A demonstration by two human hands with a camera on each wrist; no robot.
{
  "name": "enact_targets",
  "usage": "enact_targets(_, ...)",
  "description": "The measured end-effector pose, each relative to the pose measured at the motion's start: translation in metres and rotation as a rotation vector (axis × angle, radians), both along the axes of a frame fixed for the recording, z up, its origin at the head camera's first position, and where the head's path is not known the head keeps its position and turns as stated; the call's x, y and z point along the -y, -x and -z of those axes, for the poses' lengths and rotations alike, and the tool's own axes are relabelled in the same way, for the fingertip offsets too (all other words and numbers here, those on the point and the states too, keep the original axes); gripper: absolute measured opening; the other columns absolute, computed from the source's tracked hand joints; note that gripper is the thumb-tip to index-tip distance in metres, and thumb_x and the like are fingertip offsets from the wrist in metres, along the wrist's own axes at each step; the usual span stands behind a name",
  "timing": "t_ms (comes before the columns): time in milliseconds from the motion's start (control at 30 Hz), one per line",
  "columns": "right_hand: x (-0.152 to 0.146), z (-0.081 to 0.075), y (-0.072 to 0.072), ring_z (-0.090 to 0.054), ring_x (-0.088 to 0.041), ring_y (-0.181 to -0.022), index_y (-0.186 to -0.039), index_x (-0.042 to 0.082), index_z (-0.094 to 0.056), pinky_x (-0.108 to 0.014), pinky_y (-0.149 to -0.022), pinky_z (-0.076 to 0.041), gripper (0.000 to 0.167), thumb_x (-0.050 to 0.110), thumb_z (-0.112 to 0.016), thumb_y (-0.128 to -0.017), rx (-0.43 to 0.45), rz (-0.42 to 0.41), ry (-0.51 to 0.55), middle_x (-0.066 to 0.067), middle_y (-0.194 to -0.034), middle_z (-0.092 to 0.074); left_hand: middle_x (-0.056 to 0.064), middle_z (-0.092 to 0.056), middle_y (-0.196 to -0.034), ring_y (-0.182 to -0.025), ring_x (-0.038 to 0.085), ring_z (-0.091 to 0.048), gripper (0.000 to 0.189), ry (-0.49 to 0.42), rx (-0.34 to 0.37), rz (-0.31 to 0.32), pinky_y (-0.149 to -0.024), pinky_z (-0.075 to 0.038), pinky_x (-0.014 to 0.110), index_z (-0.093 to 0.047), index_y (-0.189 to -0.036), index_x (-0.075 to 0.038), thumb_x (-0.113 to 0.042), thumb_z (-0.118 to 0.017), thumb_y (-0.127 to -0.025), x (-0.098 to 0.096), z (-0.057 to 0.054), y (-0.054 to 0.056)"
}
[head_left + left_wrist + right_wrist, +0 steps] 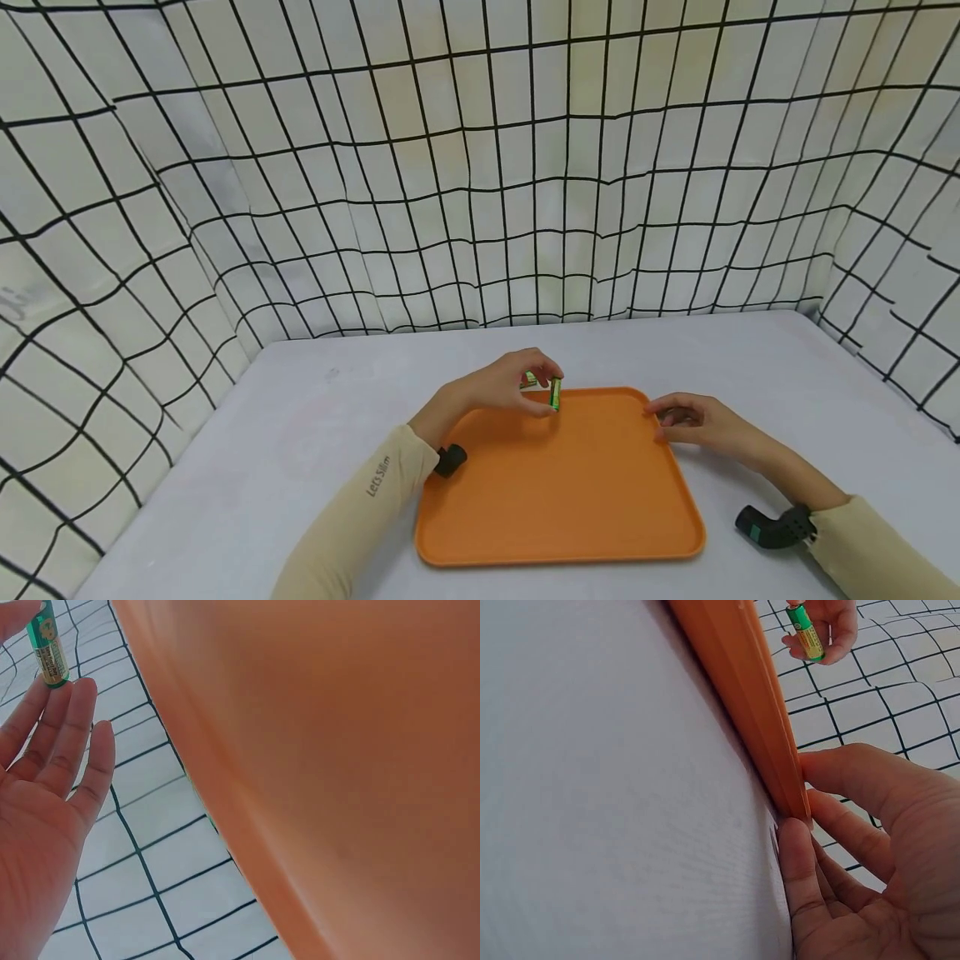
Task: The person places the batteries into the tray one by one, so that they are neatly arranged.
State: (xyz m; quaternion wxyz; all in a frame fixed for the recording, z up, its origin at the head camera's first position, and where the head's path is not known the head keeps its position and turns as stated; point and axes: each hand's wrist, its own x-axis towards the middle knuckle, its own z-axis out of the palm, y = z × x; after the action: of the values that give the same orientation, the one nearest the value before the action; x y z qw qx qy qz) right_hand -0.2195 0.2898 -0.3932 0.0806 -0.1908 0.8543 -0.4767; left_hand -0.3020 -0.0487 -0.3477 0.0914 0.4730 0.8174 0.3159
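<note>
My left hand [504, 385] is above the far edge of an orange tray [570, 492]. It pinches a green and gold battery [555, 394] upright between thumb and fingertips. The left wrist view shows the battery [49, 645] from the palm side, with the other fingers stretched out. Partly hidden behind those fingers in the head view is another green piece [528, 380]; whether it is held or lies beyond cannot be told. At the tray's far right corner, my right hand [701, 423] holds the rim [769, 727] with thumb and fingers.
The tray lies on a white table [352, 375]. Black netting [480, 200] over pale walls encloses the back and both sides. Each wrist wears a black camera, the right one [776, 527] beside the tray.
</note>
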Motion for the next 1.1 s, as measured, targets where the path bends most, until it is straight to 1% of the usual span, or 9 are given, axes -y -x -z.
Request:
enact_targets(100,0.001,0.0,0.0,-0.058,-0.006,-0.09,-0.126,-0.004,-0.059,-0.021,-0.074,-0.048,0.043,0.018,-0.07,-0.091,-0.005,-0.008,0.008,-0.016,-0.114,-0.063,0.001,-0.058,-0.112,-0.104,0.019,-0.059,0.046,0.004,-0.013,0.023,-0.089,-0.046,0.037,-0.06,-0.122,-0.003,-0.02,-0.077,-0.083,-0.006,0.0,-0.003)
enact_targets(233,0.0,0.002,0.0,-0.058,-0.006,-0.091,-0.126,-0.003,-0.059,-0.02,-0.076,-0.049,0.041,0.018,-0.069,-0.092,-0.001,-0.01,0.015,-0.015,-0.115,-0.063,0.002,-0.058,-0.114,-0.104,0.02,-0.058,0.045,0.017,-0.035,0.056,-0.09,-0.047,0.035,-0.06,-0.122,-0.004,-0.021,-0.077,-0.084,-0.014,-0.001,-0.008)
enact_targets(333,0.0,0.002,0.001,-0.058,-0.006,-0.091,-0.127,-0.003,-0.059,-0.02,-0.076,-0.049,0.042,0.018,-0.069,-0.092,0.011,-0.007,0.018,-0.015,-0.116,-0.063,0.001,-0.057,-0.115,-0.105,0.018,-0.058,0.045,0.026,-0.027,0.069,-0.09,-0.046,0.032,-0.06,-0.122,-0.006,-0.021,-0.077,-0.084,-0.019,-0.001,-0.012)
enact_targets(433,0.0,0.002,0.001,-0.058,-0.006,-0.091,-0.126,-0.003,-0.059,-0.02,-0.076,-0.049,0.042,0.018,-0.069,-0.092,0.01,-0.005,0.017,-0.016,-0.116,-0.063,0.0,-0.057,-0.115,-0.105,0.015,-0.057,0.046,0.037,-0.017,0.082,-0.091,-0.044,0.03,-0.059,-0.123,-0.007,-0.021,-0.077,-0.083,-0.025,0.002,-0.015)
enact_targets(567,-0.001,0.002,0.001,-0.058,-0.006,-0.09,-0.126,-0.004,-0.059,-0.02,-0.076,-0.049,0.041,0.017,-0.068,-0.093,0.008,-0.008,0.017,-0.016,-0.117,-0.063,0.0,-0.056,-0.117,-0.105,0.014,-0.057,0.048,0.06,-0.023,0.114,-0.091,-0.044,0.029,-0.057,-0.126,-0.007,-0.02,-0.077,-0.084,-0.031,0.005,-0.019)
enact_targets(733,-0.001,0.002,0.001,-0.059,-0.006,-0.091,-0.127,-0.003,-0.059,-0.02,-0.076,-0.049,0.04,0.016,-0.067,-0.093,0.01,-0.007,0.014,-0.016,-0.118,-0.062,0.0,-0.057,-0.118,-0.105,0.014,-0.056,0.048,0.078,-0.039,0.152,-0.09,-0.044,0.028,-0.057,-0.127,-0.007,-0.021,-0.077,-0.085,-0.037,0.003,-0.027)
enact_targets(900,-0.001,0.0,0.0,-0.058,-0.007,-0.092,-0.128,-0.004,-0.058,-0.021,-0.077,-0.049,0.04,0.016,-0.066,-0.094,0.008,-0.008,0.006,-0.016,-0.118,-0.062,0.003,-0.057,-0.117,-0.104,0.014,-0.055,0.048,0.074,-0.04,0.193,-0.089,-0.044,0.027,-0.057,-0.126,-0.005,-0.019,-0.077,-0.084,-0.043,0.001,-0.034)
enact_targets(1000,-0.001,0.0,0.001,-0.058,-0.007,-0.092,-0.128,-0.003,-0.057,-0.02,-0.078,-0.049,0.04,0.016,-0.065,-0.094,0.017,-0.005,0.004,-0.015,-0.118,-0.062,0.004,-0.057,-0.116,-0.103,0.014,-0.054,0.048,0.07,-0.039,0.206,-0.089,-0.045,0.029,-0.057,-0.125,-0.005,-0.019,-0.078,-0.084,-0.047,0.002,-0.037)
enact_targets(1100,-0.001,0.001,0.001,-0.058,-0.006,-0.092,-0.127,-0.004,-0.058,-0.02,-0.078,-0.049,0.04,0.016,-0.066,-0.094,0.013,-0.003,0.001,-0.016,-0.118,-0.062,0.002,-0.057,-0.116,-0.103,0.014,-0.053,0.049,0.079,-0.043,0.203,-0.089,-0.045,0.029,-0.057,-0.126,-0.005,-0.02,-0.078,-0.084,-0.051,0.002,-0.04)
